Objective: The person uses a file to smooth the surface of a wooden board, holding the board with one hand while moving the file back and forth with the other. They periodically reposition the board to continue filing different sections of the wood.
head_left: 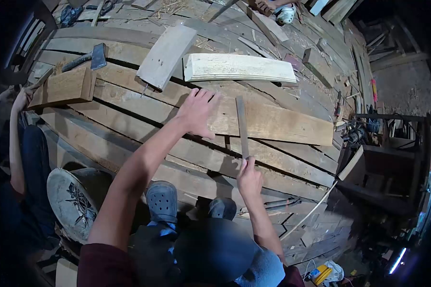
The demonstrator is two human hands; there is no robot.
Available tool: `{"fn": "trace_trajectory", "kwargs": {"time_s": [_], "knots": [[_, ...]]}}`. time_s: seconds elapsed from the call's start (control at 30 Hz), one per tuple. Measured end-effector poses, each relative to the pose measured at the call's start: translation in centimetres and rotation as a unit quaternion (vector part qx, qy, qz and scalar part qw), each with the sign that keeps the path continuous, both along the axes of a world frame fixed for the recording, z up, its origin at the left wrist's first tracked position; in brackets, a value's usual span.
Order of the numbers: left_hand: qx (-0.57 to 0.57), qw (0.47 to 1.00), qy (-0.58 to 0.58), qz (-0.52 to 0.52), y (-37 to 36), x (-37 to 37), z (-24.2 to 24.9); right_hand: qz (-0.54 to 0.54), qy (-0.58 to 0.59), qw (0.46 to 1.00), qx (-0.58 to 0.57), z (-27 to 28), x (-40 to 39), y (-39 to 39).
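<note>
My left hand (pixel 198 112) is spread with its fingers apart over a wide light wooden board (pixel 282 119), near the board's left part. My right hand (pixel 249 178) is closed around the lower end of a long, flat, narrow strip (pixel 243 126), which looks like metal or a file. The strip's far end lies over the same board. Beyond the board sits a pale, whitish grooved wood piece (pixel 239 68). A grey plank (pixel 167 55) rests to the left of that piece.
A hatchet (pixel 98 56) and a wooden block (pixel 64 88) are at the left, beside another person's hand (pixel 23 99). A bucket (pixel 64 203) of nails stands lower left. Another person's hand (pixel 265 5) shows at the top. Dark furniture (pixel 383 172) stands right.
</note>
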State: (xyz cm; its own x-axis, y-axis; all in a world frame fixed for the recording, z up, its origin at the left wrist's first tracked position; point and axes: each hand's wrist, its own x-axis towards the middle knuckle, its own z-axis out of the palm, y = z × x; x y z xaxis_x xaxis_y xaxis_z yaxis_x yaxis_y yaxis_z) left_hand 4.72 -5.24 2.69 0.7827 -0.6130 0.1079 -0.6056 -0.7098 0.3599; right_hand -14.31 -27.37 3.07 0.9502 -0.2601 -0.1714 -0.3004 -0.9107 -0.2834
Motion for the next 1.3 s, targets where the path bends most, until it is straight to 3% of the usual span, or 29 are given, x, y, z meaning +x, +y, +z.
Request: {"fn": "trace_trajectory", "kwargs": {"time_s": [0.13,0.5,0.63,0.67,0.77,0.87,0.97,1.1,1.2,1.3], "knots": [[-0.016,1.0,-0.004,-0.009,0.2,0.1,-0.2,0.069,-0.045,0.987,-0.134,-0.5,0.3,-2.8],[-0.011,1.0,-0.009,-0.009,0.0,0.1,0.1,0.162,-0.09,0.964,-0.188,-0.5,2.3,-8.1],[-0.015,1.0,-0.003,-0.011,0.1,0.1,0.1,0.205,-0.081,0.943,-0.25,-0.7,4.2,-11.2],[-0.01,1.0,-0.002,-0.008,0.0,0.1,0.2,0.189,-0.029,0.946,-0.26,-1.5,5.3,-12.7],[-0.012,1.0,-0.02,-0.008,0.1,0.0,-0.2,0.084,-0.049,0.96,-0.263,0.0,8.6,-15.5],[-0.01,1.0,-0.027,-0.007,0.1,0.0,-0.3,-0.054,-0.071,0.983,-0.158,3.0,10.7,-17.4],[-0.005,1.0,-0.02,-0.008,0.1,0.0,-0.2,-0.086,-0.065,0.986,-0.128,3.1,10.0,-18.3],[-0.004,1.0,-0.024,-0.016,0.3,0.1,-0.2,-0.049,-0.082,0.99,-0.101,3.8,5.9,-14.8],[0.01,1.0,0.014,-0.019,0.2,0.2,0.3,0.044,-0.118,0.991,-0.042,2.9,2.5,-13.0],[0.003,1.0,0.016,-0.016,0.1,0.1,0.4,0.154,-0.113,0.978,-0.08,3.2,0.2,-11.7]]}}
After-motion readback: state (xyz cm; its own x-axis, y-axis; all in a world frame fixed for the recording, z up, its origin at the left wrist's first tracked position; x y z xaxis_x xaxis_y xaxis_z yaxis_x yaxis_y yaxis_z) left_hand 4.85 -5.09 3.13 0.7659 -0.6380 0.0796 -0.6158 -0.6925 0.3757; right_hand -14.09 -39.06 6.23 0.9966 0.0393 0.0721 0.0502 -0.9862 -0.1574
